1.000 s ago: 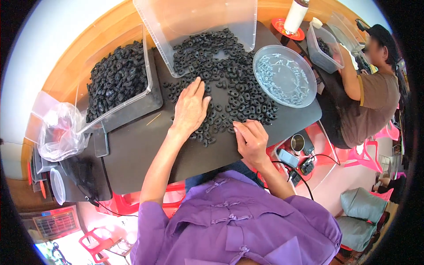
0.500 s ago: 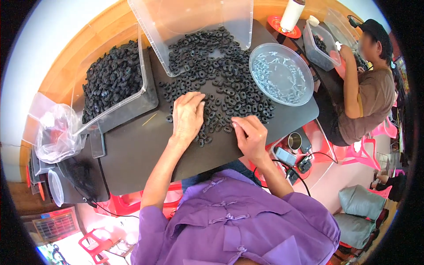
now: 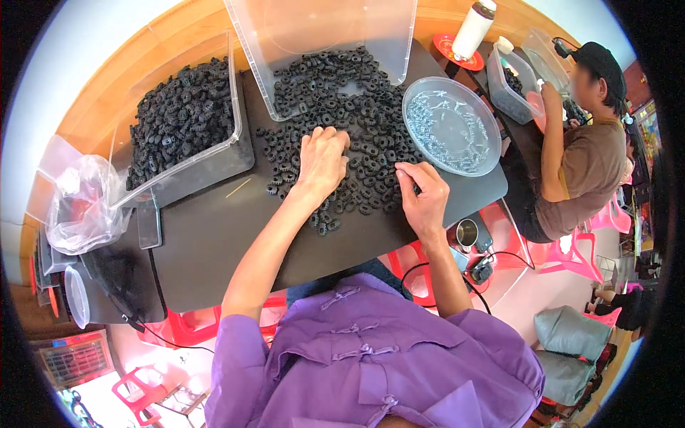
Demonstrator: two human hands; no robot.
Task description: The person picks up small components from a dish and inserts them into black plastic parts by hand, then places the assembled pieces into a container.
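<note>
Small black ring-like plastic parts lie in a loose pile on the dark table. Over the pile's middle, my left hand bends its fingers down among the parts; its fingertips are partly hidden. My right hand is at the pile's right side, thumb and forefinger pinched together, but whatever is between them is too small to make out. Just beyond it stands a shallow round clear tray holding many tiny transparent pieces. A tipped clear bin opens onto the far end of the pile.
At left a clear bin is heaped with black parts, beside a phone-like slab and a plastic bag. A thin stick lies nearby. A metal cup sits below the table's right edge. Another person works at right.
Both my hands have moved farther away over the pile, the left slightly rightward. My right hand has shifted right toward the round tray, still pinched. The view has shifted a little.
</note>
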